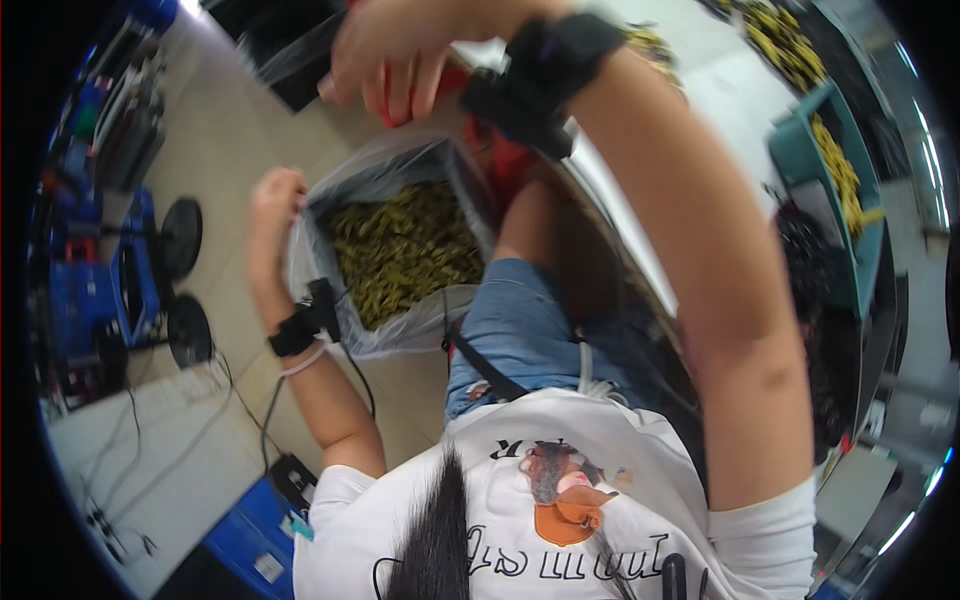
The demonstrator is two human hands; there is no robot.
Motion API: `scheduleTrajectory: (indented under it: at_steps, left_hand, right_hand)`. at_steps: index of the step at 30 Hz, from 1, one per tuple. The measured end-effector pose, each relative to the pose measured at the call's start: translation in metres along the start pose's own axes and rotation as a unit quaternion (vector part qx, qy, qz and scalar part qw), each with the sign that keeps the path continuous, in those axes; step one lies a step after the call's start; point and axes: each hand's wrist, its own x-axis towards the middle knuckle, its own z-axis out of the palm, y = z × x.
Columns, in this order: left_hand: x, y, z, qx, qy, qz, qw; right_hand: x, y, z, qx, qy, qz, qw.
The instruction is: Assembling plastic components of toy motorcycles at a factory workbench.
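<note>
Yellow-green pieces (405, 250), slim and curled, lie heaped inside a square bin (435, 165) lined with a clear plastic bag (375, 338), whose loose rim folds outward over the sides. The bin stands on the pale floor (225, 125), in front of the person's denim shorts (515, 310).

The left hand (278, 200) is at the bag's left edge, just beside the heap, with the pieces to the right of its fingers. Those fingers look curled, but they are blurred, and I cannot tell whether they pinch the plastic. The right hand (390, 70) is raised beyond the far side of the bin, its fingers bent downward and slightly spread. They overlap a red thing (500, 160) in the view; whether they grip it or only pass in front of it, I cannot tell. The heap lies below these fingers in the view, apart from them.

Black straps with small devices sit on both wrists. To the right, beyond the raised forearm, are a white tabletop (730, 130) and a teal crate (855, 280) holding more yellowish pieces (840, 175). On the left stands a blue cart (75, 305) with dark wheels (182, 240).
</note>
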Motion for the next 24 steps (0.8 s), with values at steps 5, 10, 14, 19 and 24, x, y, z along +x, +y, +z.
scheduleTrajectory:
  at_steps: [5, 10, 14, 19, 24]
  left_hand:
    - [-0.024, -0.298, 0.026, 0.059, -0.053, -0.241, 0.967]
    - [0.01, -0.351, 0.112, 0.236, -0.18, -0.277, 0.914]
    - [0.079, -0.402, 0.128, 0.299, -0.079, -0.153, 0.938]
    - [0.164, -0.434, 0.176, 0.357, -0.091, -0.197, 0.909]
    - [0.154, -0.434, 0.236, 0.325, -0.001, -0.205, 0.923]
  right_hand:
    - [0.206, 0.087, 0.124, 0.014, 0.061, 0.038, 0.997]
    - [0.302, 0.25, 0.155, 0.058, 0.11, 0.165, 0.979]
    - [0.34, 0.307, 0.127, 0.097, 0.232, 0.205, 0.946]
    - [0.383, 0.388, 0.06, 0.126, 0.398, 0.185, 0.89]
    - [0.439, 0.406, 0.03, 0.117, 0.462, 0.095, 0.874]
